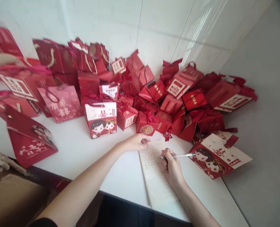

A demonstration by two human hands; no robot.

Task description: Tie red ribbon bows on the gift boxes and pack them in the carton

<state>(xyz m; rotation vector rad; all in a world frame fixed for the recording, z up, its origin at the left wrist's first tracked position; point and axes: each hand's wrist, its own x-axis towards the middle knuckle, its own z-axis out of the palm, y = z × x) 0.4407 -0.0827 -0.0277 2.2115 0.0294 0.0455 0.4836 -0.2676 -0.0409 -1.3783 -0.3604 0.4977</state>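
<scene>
My right hand (172,167) is closed around a silver-and-clear pen (181,155), its tip over the page of a notebook (154,179). Rows of small handwriting cover the upper part of that page. My left hand (135,142) rests at the notebook's top left corner with its fingers loosely curled; nothing shows in them. Just beyond it stands a small red gift box (146,123) with a ribbon bow and a round gold emblem. To the right of the pen, a red-and-white box with two cartoon faces (212,157) lies tilted.
Red gift bags and boxes (154,91) are heaped along the wall on the white table (121,176). A cartoon-face box (103,121) and a pink bag (61,104) stand left. Another person's blurred arm (2,60) reaches in at far left. A cardboard box (14,198) sits below the table edge.
</scene>
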